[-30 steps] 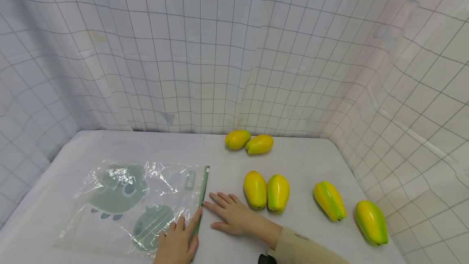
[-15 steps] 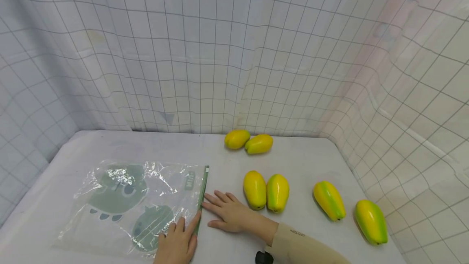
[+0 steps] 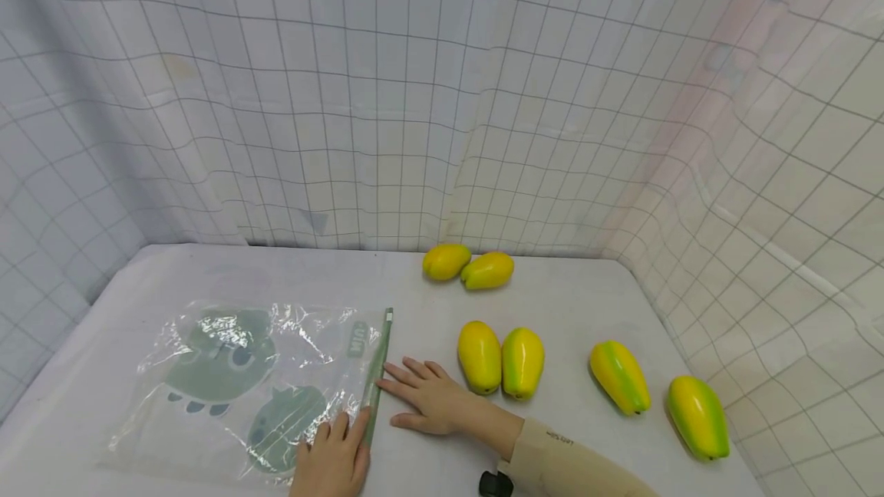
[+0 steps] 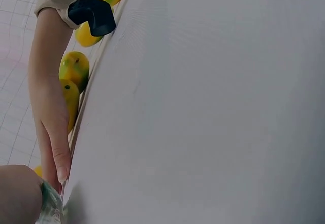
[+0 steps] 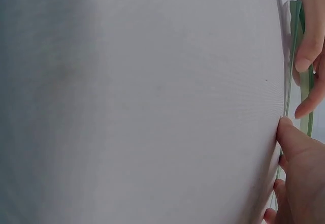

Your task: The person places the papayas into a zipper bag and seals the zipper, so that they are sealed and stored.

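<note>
A clear plastic bag [image 3: 214,363] printed with green cartoon animals lies flat on the white table, its green strip [image 3: 378,363] along the right edge. My left hand [image 3: 328,457] rests on the bag's lower right part, fingers extended, with the index finger by the strip. Palm down on the table, my right hand [image 3: 435,403] has spread fingers whose tips touch or nearly touch that strip. The right wrist view shows the left hand's thumb and finger apart beside the green strip [image 5: 306,94]. Neither hand visibly pinches it.
Two yellow-green mangoes [image 3: 479,357] lie just beyond my right hand. Another pair [image 3: 446,262] sits at the table's back edge, and two more [image 3: 620,377] lie at the right. Gridded white curtains [image 3: 414,136] enclose the back and sides.
My left index finger has drawn back slightly and down from the strip, and the strip's middle has shifted a little left. The right hand has moved slightly left. The mangoes stay put.
</note>
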### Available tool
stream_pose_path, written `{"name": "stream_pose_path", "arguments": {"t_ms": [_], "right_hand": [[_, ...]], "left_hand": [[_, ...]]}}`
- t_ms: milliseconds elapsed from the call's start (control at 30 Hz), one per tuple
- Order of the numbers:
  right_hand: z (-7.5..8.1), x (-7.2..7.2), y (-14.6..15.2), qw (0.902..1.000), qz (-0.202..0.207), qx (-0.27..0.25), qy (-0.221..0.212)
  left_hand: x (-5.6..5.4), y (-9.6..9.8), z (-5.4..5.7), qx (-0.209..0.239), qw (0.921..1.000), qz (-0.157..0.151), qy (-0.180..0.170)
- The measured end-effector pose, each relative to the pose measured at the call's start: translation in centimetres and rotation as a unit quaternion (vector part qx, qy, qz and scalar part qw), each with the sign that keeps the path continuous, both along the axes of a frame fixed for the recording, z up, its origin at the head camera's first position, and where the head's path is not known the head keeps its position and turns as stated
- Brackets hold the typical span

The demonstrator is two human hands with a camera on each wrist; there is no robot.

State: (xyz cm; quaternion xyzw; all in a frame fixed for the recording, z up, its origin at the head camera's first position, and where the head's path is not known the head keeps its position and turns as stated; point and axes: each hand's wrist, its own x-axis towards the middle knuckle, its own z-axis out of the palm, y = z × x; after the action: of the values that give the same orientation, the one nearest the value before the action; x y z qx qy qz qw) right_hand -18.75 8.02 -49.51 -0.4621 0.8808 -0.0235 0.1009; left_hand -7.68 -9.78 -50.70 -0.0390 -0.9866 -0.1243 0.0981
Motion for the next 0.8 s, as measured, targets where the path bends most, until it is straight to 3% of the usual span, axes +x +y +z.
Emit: {"name": "stream_pose_path", "arguments": {"t_ms": [233,400,533,600,667,800], "right_hand": [[-0.1,-0.1,0.1,1.0000,0.001,-0.003,0.004],[-0.1,-0.1,0.0,1.0000,0.002,-0.002,-0.001],[-0.1,-0.1,0.0,1.0000,0.002,-0.002,-0.002],[-0.1,-0.1,0.0,1.0000,0.001,-0.003,-0.001],[0.0,-0.1,0.0,1.0000,0.000,-0.004,0.001],[-0.1,-0.1,0.0,1.0000,-0.002,-0.005,0.007]], "left_hand": [[0.2,0.4,-0.4,-0.001,0.9999,0.009,0.005],[0.4,0.5,-0.9,-0.017,0.9991,0.009,0.038],[0.6,0.4,-1.6,0.012,0.9963,0.004,0.085],[0.5,0.3,-2.2,0.050,0.9901,-0.006,0.131],[0.3,0.3,-2.9,0.084,0.9782,-0.019,0.189],[-0.5,0.2,-4.3,0.123,0.9416,-0.048,0.310]]}}
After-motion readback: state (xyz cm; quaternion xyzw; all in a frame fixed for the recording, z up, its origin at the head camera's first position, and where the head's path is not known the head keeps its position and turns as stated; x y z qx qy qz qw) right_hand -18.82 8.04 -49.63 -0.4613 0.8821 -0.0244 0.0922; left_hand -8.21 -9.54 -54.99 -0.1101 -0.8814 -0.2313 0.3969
